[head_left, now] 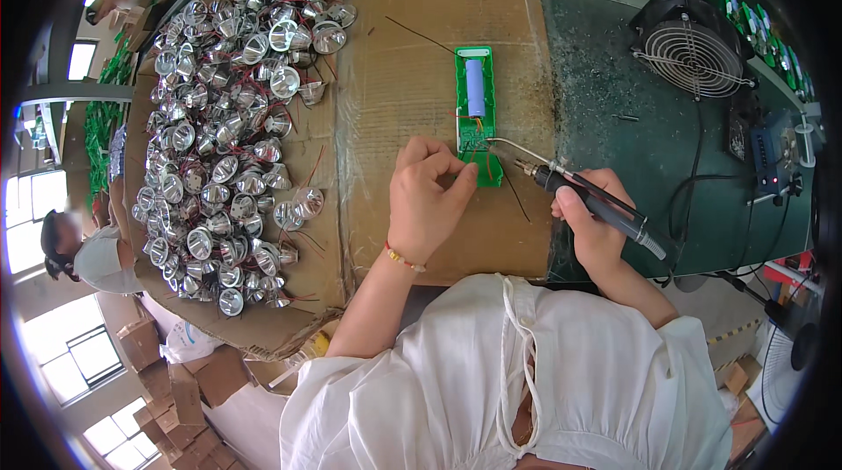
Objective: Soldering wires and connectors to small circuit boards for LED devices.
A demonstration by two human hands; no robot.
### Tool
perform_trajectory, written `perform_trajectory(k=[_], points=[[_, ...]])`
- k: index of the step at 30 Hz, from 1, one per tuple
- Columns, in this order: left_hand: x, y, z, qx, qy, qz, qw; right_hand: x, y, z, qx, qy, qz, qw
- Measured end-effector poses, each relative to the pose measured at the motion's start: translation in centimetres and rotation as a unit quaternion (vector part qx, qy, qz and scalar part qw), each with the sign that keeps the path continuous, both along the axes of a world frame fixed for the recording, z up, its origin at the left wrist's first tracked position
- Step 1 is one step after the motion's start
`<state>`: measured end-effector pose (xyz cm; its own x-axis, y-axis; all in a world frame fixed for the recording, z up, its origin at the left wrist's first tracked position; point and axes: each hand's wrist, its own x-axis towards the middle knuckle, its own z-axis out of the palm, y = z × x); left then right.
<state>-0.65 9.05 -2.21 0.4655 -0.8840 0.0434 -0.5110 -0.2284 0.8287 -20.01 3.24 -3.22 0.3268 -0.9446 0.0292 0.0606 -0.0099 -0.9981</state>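
On the cardboard lies a green plastic housing [488, 106] with a blue cylindrical battery cell [475, 89] and a small green circuit board [472, 138] in it. Thin red and black wires trail from it. My left hand [427, 194] is closed in a pinch at the housing's lower left, beside the board; what is between thumb and finger is too small to make out. My right hand [596, 216] grips a black soldering iron [631, 229] with a thin curved metal tube [524, 151] along it. The iron's tip and the tube's end point at the board.
Left of the cardboard mat [403, 84] is a big heap of silver reflector cups [224, 167] with red wires. A round fan with a wire grille [691, 58] stands back right, near a blue soldering station [772, 163]. Green housings [763, 36] line the far edge. A person [101, 255] is at left.
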Motion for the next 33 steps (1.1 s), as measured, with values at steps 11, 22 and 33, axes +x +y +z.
perform_trajectory(k=[11, 22, 33], points=[[0.3, -0.3, -0.3, 0.008, 0.01, -0.006, 1.0, 0.1, 0.0, 0.4, 0.025, 0.006, 0.0, 1.0], [0.3, -0.4, -0.1, 0.014, 0.0, -0.006, 1.0, -1.3, -0.8, -0.5, 0.027, -0.049, -0.039, 0.998], [1.4, -0.2, -0.1, 0.125, 0.092, 0.004, 0.988, -4.3, -3.2, -1.3, -0.017, -0.022, -0.075, 0.997]])
